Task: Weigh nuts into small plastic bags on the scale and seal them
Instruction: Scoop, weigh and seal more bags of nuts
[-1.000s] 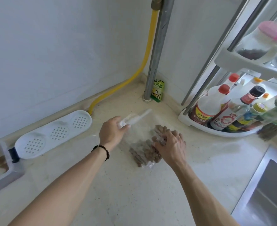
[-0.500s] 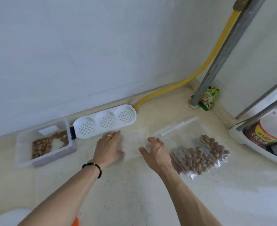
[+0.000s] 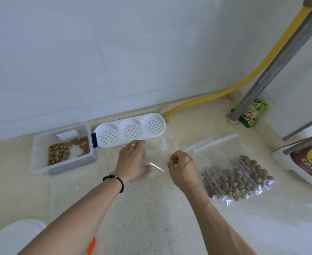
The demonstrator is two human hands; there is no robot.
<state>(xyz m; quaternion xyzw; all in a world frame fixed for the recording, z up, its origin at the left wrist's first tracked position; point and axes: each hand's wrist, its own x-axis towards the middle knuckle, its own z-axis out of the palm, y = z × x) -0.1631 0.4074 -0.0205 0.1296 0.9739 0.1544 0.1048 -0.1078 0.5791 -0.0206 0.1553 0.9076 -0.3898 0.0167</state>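
- Two hands had left the filled bags (image 3: 238, 178), lying finished right of the empty bag (image 3: 156, 159).
- Our left hand (image 3: 133, 160) pressed it flat, fingers wide.
- Our right hand (image 3: 181, 165) pinched its edge, so we judged another weighing was starting.

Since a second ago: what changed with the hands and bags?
Both hands let go of the large nut bag and moved left to an empty clear bag. The left hand now presses it flat; the right hand pinches at its edge. The nut bag stays on the counter, the nut container by the wall.
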